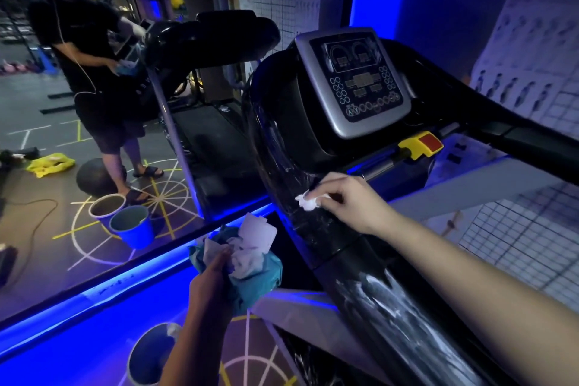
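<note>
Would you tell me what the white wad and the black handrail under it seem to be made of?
The white wad: probably tissue paper, matte, crumpled into soft folds. The handrail: looks like glossy black plastic, given its sheen and smeared streaks; possibly coated metal.

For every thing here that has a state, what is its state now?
right hand: pinches the wad against the rail.
wad: white, crumpled, touching the rail.
left hand: grips the bag.
bag: teal, open, stuffed with crumpled tissues.
rail: black, streaked with white smears.
console: display unlit.
buckets: two, standing on the floor, touching; contents unclear.
</note>
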The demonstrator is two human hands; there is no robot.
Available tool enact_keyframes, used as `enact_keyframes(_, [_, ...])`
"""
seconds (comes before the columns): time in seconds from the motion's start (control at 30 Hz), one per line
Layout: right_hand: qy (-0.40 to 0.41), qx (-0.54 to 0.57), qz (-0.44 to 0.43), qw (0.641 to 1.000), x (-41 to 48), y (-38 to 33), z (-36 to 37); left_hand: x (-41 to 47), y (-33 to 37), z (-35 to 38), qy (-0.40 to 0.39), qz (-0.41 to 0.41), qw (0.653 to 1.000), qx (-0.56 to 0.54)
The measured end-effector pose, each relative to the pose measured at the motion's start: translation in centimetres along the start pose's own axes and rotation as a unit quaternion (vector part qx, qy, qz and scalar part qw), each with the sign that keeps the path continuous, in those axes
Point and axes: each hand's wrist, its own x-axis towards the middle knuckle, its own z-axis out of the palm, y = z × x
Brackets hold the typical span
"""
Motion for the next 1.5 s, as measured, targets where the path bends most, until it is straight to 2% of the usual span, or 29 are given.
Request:
enact_keyframes(0.1, [-0.056, 0.0, -0.017, 0.998, -1.2, -0.8, -0.8, -0.8, 0.7, 1.1, -0.018, -0.021, 1.0, -0.011])
enact_keyframes(0.17, [0.013, 0.069, 0.024, 0.997, -0.4, -0.4, -1.8, -0.8, 1.2, 1.4, -0.029, -0.014, 0.999, -0.022])
enact_keyframes(0.23, [0.13, 0.192, 0.131, 0.964, 1.1, 1.0, -2.4, -0.9, 1.6, 1.3, -0.031, -0.013, 0.999, -0.029])
enact_keyframes(0.3, [0.195, 0.195, 0.221, 0.936, 2.3, 3.0, -1.9, -1.0, 1.9, 1.1, -0.03, -0.018, 0.999, -0.019])
enact_keyframes(0.4, [0.13, 0.062, 0.279, 0.95, 2.3, 3.9, 0.3, -0.5, 2.3, 0.8, -0.028, -0.026, 0.999, -0.028])
enact_keyframes(0.5, [0.13, -0.055, 0.223, 0.965, 1.4, 2.4, 1.8, 0.2, 3.0, 0.5, -0.035, -0.045, 0.998, -0.03])
enact_keyframes(0.63, [0.098, -0.048, 0.152, 0.982, -1.2, 0.5, 1.5, 1.4, 3.1, 0.0, -0.033, -0.049, 0.998, -0.028])
enact_keyframes(0.7, [0.051, -0.034, 0.127, 0.99, -2.8, -0.8, 0.4, 1.6, 3.1, 0.4, -0.042, -0.07, 0.996, -0.046])
enact_keyframes(0.8, [-0.03, 0.058, 0.14, 0.988, -3.2, -2.2, -1.9, 2.1, 2.8, 1.3, -0.07, -0.078, 0.993, -0.062])
enact_keyframes(0.83, [-0.012, 0.11, 0.161, 0.981, -2.8, -2.4, -2.5, 2.2, 2.7, 1.5, -0.076, -0.076, 0.992, -0.067])
enact_keyframes(0.9, [0.091, 0.168, 0.221, 0.956, -1.7, -1.5, -2.7, 2.3, 2.8, 1.9, -0.088, -0.077, 0.991, -0.07])
enact_keyframes(0.97, [0.181, 0.096, 0.298, 0.932, -0.6, 0.8, -1.8, 2.4, 2.8, 2.1, -0.092, -0.082, 0.99, -0.061])
enact_keyframes(1.03, [0.164, 0.023, 0.364, 0.917, 0.1, 2.3, -0.3, 2.5, 2.9, 2.1, -0.095, -0.087, 0.99, -0.056])
enact_keyframes(1.1, [0.161, 0.032, 0.364, 0.917, 0.0, 1.7, 1.3, 2.7, 3.1, 1.9, -0.098, -0.093, 0.989, -0.054])
enact_keyframes(1.2, [0.174, 0.01, 0.318, 0.932, -0.9, -0.8, 2.4, 3.0, 3.5, 1.4, -0.102, -0.085, 0.99, -0.051])
enact_keyframes(1.27, [0.135, 0.101, 0.29, 0.942, -1.4, -1.7, 2.3, 3.2, 3.7, 1.0, -0.094, -0.07, 0.992, -0.045])
enact_keyframes(1.33, [0.151, 0.257, 0.265, 0.917, -1.3, -2.4, 1.3, 3.5, 3.8, 0.7, -0.094, -0.068, 0.992, -0.044])
enact_keyframes(1.4, [0.246, 0.346, 0.283, 0.86, 0.0, -1.8, -0.2, 3.8, 4.0, 0.4, -0.099, -0.071, 0.992, -0.039])
enact_keyframes(1.43, [0.292, 0.346, 0.307, 0.837, 0.7, -1.1, -0.7, 3.8, 4.1, 0.3, -0.102, -0.071, 0.992, -0.037])
enact_keyframes(1.5, [0.33, 0.28, 0.353, 0.829, 2.0, 0.7, -0.9, 3.9, 4.4, 0.0, -0.105, -0.073, 0.991, -0.034])
